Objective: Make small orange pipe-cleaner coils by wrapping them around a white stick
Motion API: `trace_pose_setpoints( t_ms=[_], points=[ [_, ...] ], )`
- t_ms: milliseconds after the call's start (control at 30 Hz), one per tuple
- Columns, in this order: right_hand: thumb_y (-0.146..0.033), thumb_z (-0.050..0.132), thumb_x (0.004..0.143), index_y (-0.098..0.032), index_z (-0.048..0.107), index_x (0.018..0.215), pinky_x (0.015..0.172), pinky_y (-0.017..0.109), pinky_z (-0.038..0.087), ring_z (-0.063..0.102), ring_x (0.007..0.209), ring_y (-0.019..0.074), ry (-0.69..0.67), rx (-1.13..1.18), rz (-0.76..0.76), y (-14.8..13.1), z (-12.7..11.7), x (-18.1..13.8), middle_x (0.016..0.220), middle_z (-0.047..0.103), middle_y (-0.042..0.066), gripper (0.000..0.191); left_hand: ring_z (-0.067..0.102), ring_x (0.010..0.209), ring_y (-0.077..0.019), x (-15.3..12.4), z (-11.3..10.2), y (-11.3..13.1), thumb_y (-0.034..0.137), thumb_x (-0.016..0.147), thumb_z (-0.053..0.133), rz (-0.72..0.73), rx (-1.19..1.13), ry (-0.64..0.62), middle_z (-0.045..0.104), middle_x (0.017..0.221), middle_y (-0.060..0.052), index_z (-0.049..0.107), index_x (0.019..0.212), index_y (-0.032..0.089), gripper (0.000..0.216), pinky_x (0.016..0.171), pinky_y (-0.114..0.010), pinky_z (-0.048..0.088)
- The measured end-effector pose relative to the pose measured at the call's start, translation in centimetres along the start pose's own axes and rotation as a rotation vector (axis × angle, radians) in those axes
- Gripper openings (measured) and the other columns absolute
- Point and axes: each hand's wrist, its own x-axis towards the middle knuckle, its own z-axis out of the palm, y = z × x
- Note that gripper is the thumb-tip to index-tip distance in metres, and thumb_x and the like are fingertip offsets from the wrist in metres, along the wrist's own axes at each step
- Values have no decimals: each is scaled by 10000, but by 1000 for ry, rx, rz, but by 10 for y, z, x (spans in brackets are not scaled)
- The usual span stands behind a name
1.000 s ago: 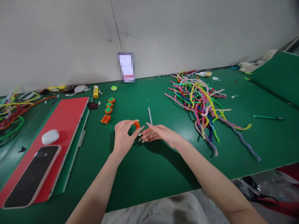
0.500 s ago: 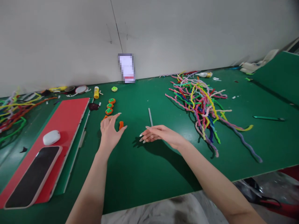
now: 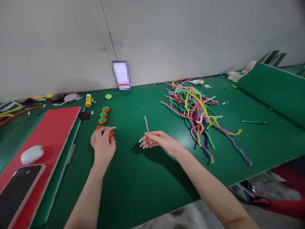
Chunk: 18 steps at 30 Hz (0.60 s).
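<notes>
My left hand (image 3: 103, 143) is curled, thumb and fingers closing around a small orange fuzzy piece (image 3: 111, 135) that shows between them. Another bit of orange lies partly hidden behind its knuckles. Just beyond stands a row of small orange rounds with green tops (image 3: 102, 120), like little pumpkins made of pipe cleaner. My right hand (image 3: 157, 140) hovers over the green table with its fingers loosely stretched and nothing visible in them. A thin whitish stick (image 3: 146, 123) lies just past its thumb, the near end hidden by the hand.
To the right spreads a tangled heap of coloured pipe cleaners (image 3: 197, 108), with a green pen-like tool (image 3: 254, 122) beyond. On the left, a red board (image 3: 56, 127) carries a white case (image 3: 32, 154) and a phone (image 3: 19, 190). A yellow glue stick (image 3: 88, 100) stands near the wall.
My left thumb and fingers have drawn together around the orange piece, which lay between them in a wider opening. The whole view has shifted; my right hand keeps its pose.
</notes>
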Motion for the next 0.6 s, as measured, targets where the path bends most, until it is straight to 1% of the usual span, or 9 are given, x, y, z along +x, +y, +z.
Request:
trace_pose_setpoints(
  t_ms=[100, 167, 267, 333, 367, 400, 433, 500, 600],
  points=[
    [-412, 510, 801, -154, 660, 829, 633, 231, 447, 613, 687, 118, 40, -25, -42, -1, -5, 2, 790, 667, 61, 300, 373, 1125, -311, 0, -3, 4, 132, 744, 466, -59, -19, 70, 479, 1119, -104, 572, 1036, 230, 325, 929, -513, 294],
    [-391, 500, 804, -157, 648, 847, 588, 231, 437, 612, 692, 130, 146, -91, -94, -3, -12, 3, 807, 666, 68, 280, 387, 1117, -308, -2, -2, 9, 136, 750, 464, -38, -38, 102, 489, 1114, -103, 574, 1023, 223, 307, 925, -514, 296],
    [-341, 495, 798, -154, 633, 862, 604, 269, 447, 610, 731, 164, 453, -266, -247, -8, -33, 4, 823, 661, 81, 241, 442, 1061, -271, -9, 4, 20, 141, 774, 439, 92, -98, 76, 538, 1048, -73, 584, 976, 230, 264, 910, -470, 318],
    [-308, 493, 793, -156, 636, 852, 708, 313, 451, 597, 812, 184, 714, -447, -446, -11, -53, 4, 876, 650, 90, 217, 468, 1029, -241, -15, 10, 28, 141, 788, 419, 188, -155, 20, 563, 999, -54, 589, 945, 235, 250, 902, -430, 331],
    [-308, 493, 790, -161, 637, 852, 747, 333, 442, 580, 863, 197, 873, -560, -538, -12, -64, 5, 911, 635, 96, 214, 471, 1026, -232, -18, 13, 31, 145, 795, 411, 228, -182, -13, 567, 993, -51, 590, 937, 235, 246, 900, -417, 335],
    [-304, 495, 788, -165, 639, 858, 802, 350, 422, 549, 945, 210, 987, -680, -608, -11, -76, 5, 974, 613, 104, 211, 469, 1029, -228, -21, 16, 34, 151, 801, 404, 266, -208, -50, 570, 993, -51, 590, 932, 235, 243, 898, -409, 338],
    [-299, 489, 792, -167, 640, 865, 850, 365, 396, 514, 1014, 219, 1063, -783, -647, -9, -87, 5, 1048, 583, 113, 213, 468, 1031, -226, -23, 18, 37, 158, 808, 396, 301, -232, -92, 572, 993, -53, 590, 927, 233, 240, 894, -404, 343],
    [-275, 457, 807, -163, 638, 888, 887, 386, 362, 489, 1045, 223, 1136, -937, -636, -4, -105, 8, 1095, 557, 125, 227, 476, 1013, -224, -26, 20, 39, 174, 821, 379, 350, -271, -177, 580, 982, -57, 590, 913, 227, 237, 871, -397, 364],
    [-225, 439, 809, -159, 600, 1006, 943, 458, 257, 463, 1062, 242, 1231, -1113, -470, 6, -120, 12, 1105, 549, 127, 263, 496, 967, -219, -25, 19, 39, 193, 832, 365, 360, -303, -246, 592, 954, -56, 593, 887, 224, 236, 836, -390, 392]
  ],
)
